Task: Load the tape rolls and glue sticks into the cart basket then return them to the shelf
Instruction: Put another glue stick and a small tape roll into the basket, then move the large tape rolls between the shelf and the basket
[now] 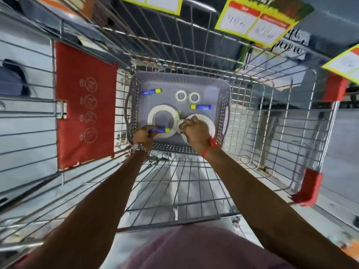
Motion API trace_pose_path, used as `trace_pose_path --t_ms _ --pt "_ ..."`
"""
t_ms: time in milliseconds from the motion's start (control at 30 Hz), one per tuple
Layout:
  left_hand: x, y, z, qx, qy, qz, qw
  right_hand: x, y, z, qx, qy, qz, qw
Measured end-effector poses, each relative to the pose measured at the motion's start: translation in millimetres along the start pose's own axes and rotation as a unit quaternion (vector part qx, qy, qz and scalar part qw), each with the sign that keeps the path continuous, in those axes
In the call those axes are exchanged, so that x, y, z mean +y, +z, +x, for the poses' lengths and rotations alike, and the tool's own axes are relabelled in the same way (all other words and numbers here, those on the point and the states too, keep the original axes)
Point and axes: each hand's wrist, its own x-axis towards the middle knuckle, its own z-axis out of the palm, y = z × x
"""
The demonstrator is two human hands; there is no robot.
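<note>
A grey plastic basket (pixel 136 84) sits inside the wire cart (pixel 194 55). In it lie two large white tape rolls (pixel 155 113) (pixel 210 123), two small tape rolls (pixel 181 95) (pixel 194 97) and two blue-and-yellow glue sticks (pixel 151 92) (pixel 201 107). My left hand (pixel 142 135) grips a third glue stick (pixel 162 130) over the near left large roll. My right hand (pixel 195 131) pinches a small white tape roll (pixel 179 124) between the two large rolls.
A red plastic child-seat flap (pixel 85 105) hangs on the cart's left side. Red corner bumpers (pixel 308 189) mark the cart's right edge. Yellow price signs (pixel 258 22) hang above at the top right. The cart's wire floor (pixel 174 191) lies between me and the basket.
</note>
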Motion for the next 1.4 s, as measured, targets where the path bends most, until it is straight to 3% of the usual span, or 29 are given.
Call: trace_pose_path --t_ms 100,333,500,567,633,767,867,933,1067,1133,1400 --pt "-10 6 4 -0.033 0.01 0.032 0.999 -5 1 -3 -0.012 -0.022 -0.001 1.0" --pt "1 3 -2 0.031 0.045 0.007 0.998 4 -10 -10 -0.01 0.005 0.011 1.0" --pt "22 -10 -14 0.032 0.14 0.056 0.988 -2 -43 -16 0.1 -0.001 0.076 0.992" --pt "42 -19 -23 0.052 0.203 0.075 0.975 -6 -68 -22 0.183 -0.016 0.098 0.978" --pt "72 -31 -34 0.105 0.293 0.097 0.945 -12 -98 -30 0.302 -0.032 0.148 0.941" --pt "151 -68 -50 0.28 0.465 0.094 0.835 -18 -179 -48 0.539 -0.046 0.168 0.824" --pt "218 -105 -50 0.365 0.508 0.042 0.779 -4 -238 -46 0.627 -0.01 0.123 0.77" --pt "263 -130 -38 0.376 0.499 0.053 0.779 11 -272 -37 0.621 0.057 0.081 0.778" --pt "332 -166 3 0.287 0.431 0.103 0.849 38 -316 -19 0.496 0.169 0.034 0.851" --pt "349 -177 20 0.263 0.404 0.139 0.865 46 -323 -17 0.459 0.186 0.017 0.869" --pt "368 -195 40 0.274 0.406 0.239 0.839 47 -325 -17 0.451 0.188 0.027 0.872"
